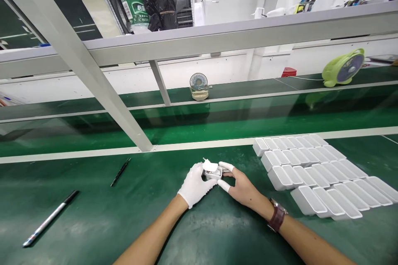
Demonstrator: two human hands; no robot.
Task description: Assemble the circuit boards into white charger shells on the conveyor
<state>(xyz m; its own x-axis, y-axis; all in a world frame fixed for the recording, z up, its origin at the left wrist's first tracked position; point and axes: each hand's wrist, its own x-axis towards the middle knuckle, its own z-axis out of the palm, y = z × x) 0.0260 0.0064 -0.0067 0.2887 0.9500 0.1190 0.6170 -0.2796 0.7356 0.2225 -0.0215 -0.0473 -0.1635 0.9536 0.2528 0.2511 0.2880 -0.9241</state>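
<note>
In the middle of the green work surface, a small white plastic housing (214, 175) sits between my two hands, its open top facing up. A white flat piece (210, 166) with a thin prong tilts over that opening; whether it is attached, I cannot tell. My left hand (196, 185), in a white glove, grips the housing's left side with thumb and fingers. From the right, my right hand (239, 186) closes on the housing with fingertips in white finger covers. The inside of the housing is too small to make out.
Rows of white rectangular housings (307, 165) stand at right. A marker (49, 219) and a black pen (120, 171) lie at left. Beyond a slanted metal post (93, 70) are a small fan (199, 84) and a green fan (343, 69). A shelf (217, 35) crosses above.
</note>
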